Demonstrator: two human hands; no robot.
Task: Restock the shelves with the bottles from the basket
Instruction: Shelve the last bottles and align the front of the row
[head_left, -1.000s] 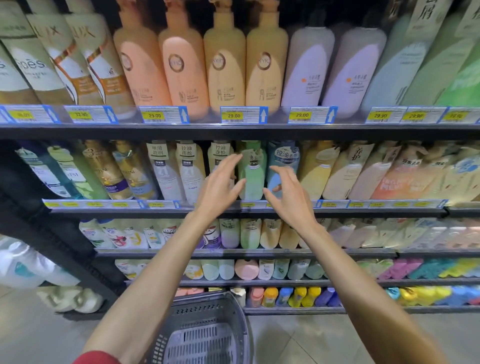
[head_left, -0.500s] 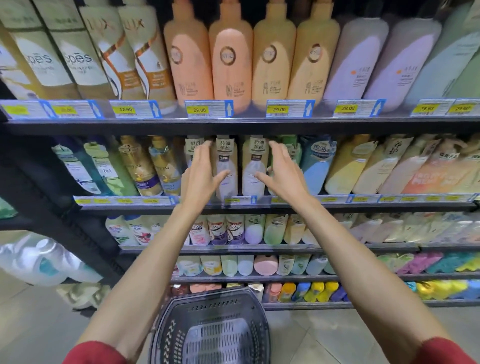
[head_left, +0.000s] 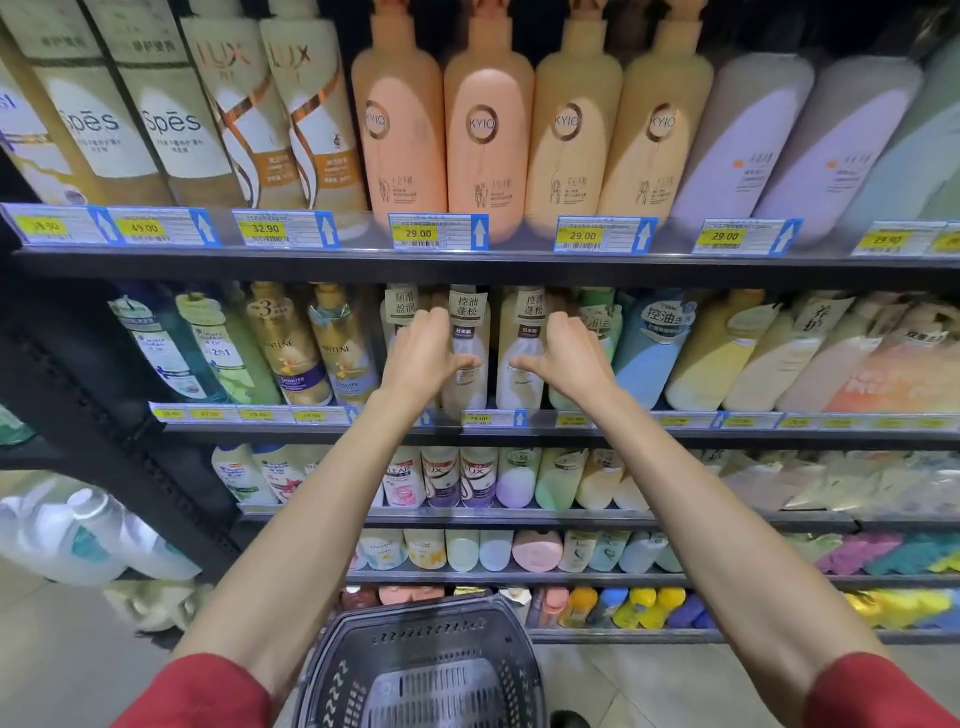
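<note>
Though they were hovering open a moment ago, my left hand (head_left: 426, 358) is clasping the left cream bottle (head_left: 470, 395) and my right hand (head_left: 569, 358) the right cream bottle (head_left: 519, 395) on the middle shelf (head_left: 675, 434), fingers curling round them; the basket (head_left: 431, 642) is looking empty, restocking likely ending.

The left bottle (head_left: 470, 395) and right bottle (head_left: 519, 389) stand side by side at the front edge of the second shelf (head_left: 675, 434), near its middle. The left grip (head_left: 423, 358) lies at the left bottle's outer side and the right grip (head_left: 569, 358) at the right bottle's outer side, with thumbs across the fronts. Pump bottles (head_left: 488, 130) line the top shelf (head_left: 311, 262) above. The basket (head_left: 415, 644) sits on the floor (head_left: 62, 649), before the lowest shelf (head_left: 623, 635) and between the forearms.
</note>
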